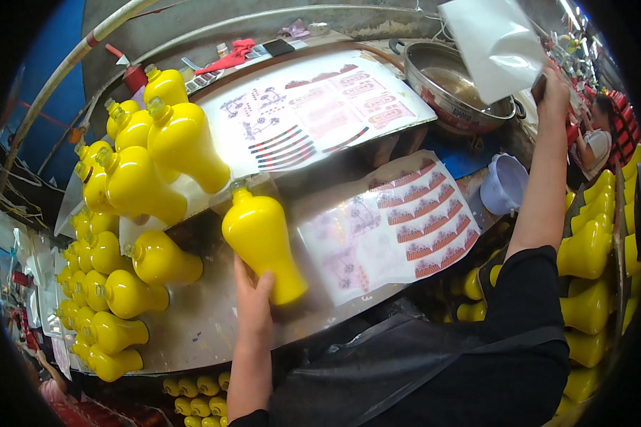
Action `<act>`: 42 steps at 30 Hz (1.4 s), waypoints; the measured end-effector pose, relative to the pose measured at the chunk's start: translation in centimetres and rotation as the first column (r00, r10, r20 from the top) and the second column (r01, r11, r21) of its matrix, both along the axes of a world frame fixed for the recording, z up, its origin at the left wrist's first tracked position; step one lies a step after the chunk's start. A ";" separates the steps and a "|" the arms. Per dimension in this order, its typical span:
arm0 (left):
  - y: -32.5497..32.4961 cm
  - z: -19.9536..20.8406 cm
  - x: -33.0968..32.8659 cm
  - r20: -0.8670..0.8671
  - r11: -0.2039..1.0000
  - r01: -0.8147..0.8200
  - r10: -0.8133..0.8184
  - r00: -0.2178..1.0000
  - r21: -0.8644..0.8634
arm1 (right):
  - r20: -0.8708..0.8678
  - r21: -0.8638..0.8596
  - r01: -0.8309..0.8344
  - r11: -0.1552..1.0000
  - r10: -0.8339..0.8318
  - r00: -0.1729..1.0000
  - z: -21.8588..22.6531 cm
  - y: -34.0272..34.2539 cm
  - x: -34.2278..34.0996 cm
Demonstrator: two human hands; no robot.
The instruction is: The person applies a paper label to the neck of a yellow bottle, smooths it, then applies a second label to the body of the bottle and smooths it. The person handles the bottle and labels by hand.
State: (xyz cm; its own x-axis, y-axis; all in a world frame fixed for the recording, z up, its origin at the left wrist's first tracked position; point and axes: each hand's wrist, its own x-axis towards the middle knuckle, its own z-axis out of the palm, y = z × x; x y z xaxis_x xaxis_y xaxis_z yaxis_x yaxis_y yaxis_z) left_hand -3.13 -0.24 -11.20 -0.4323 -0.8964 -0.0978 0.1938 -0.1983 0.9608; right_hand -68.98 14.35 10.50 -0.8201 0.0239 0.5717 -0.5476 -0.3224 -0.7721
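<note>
Grey wall (pixel 263 25) ran along the top of the frame, with a blue panel (pixel 53 78) at the upper left, behind a worktable (pixel 206 313) that curved across the middle. Near the centre, the left hand (pixel 253 292) was closed around the lower part of a glossy yellow bottle (pixel 260 231), thumb against its side, the neck leaning toward the upper left; whether its base touched the table could not be told. At the upper right, the right hand (pixel 554 96) was raised and closed on a small dark piece (pixel 539 88) and, as far as could be seen, the edge of a white sheet (pixel 491 50). Under that sheet's lower edge sat a wide metal pot (pixel 445 75), with a pale purple bucket (pixel 504 185) below it in the frame. Printed designs covered an upper sheet (pixel 263 121) on a raised board and a lower sheet (pixel 349 220) to the right of the held bottle. More yellow bottles (pixel 128 292) crowded the left side, some upright, others lying down, and racked bottles (pixel 587 249) filled the right edge.
</note>
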 end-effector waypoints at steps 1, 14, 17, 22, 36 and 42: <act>0.0 0.0 0.0 -0.029 0.999 0.005 -0.004 1.000 0.033 | 0.044 -0.105 0.082 0.991 -0.078 0.996 0.1 0.7 -1.0; -0.1 1.2 -0.5 0.153 0.991 -0.043 0.062 0.986 -0.126 | 0.228 0.501 -0.548 0.670 0.508 0.830 -10.2 -9.5 22.6; -0.7 1.1 -0.5 0.153 0.979 -0.073 0.103 0.983 -0.189 | 0.241 0.721 -0.616 0.318 0.718 0.653 -13.1 -11.0 32.6; -1.5 0.6 -0.7 -0.014 0.996 -0.012 0.011 1.000 -0.084 | 0.185 0.816 -0.552 0.172 0.827 0.530 -15.9 -12.3 44.1; -1.4 -0.6 -0.8 -0.009 0.998 -0.017 0.017 1.000 -0.053 | 0.461 0.564 -0.807 0.173 0.746 0.482 -19.7 -12.3 45.9; -1.3 -0.7 -0.8 0.018 0.993 -0.007 0.009 1.000 -0.116 | 0.313 0.736 -0.647 0.199 0.747 0.586 -18.1 -11.0 47.0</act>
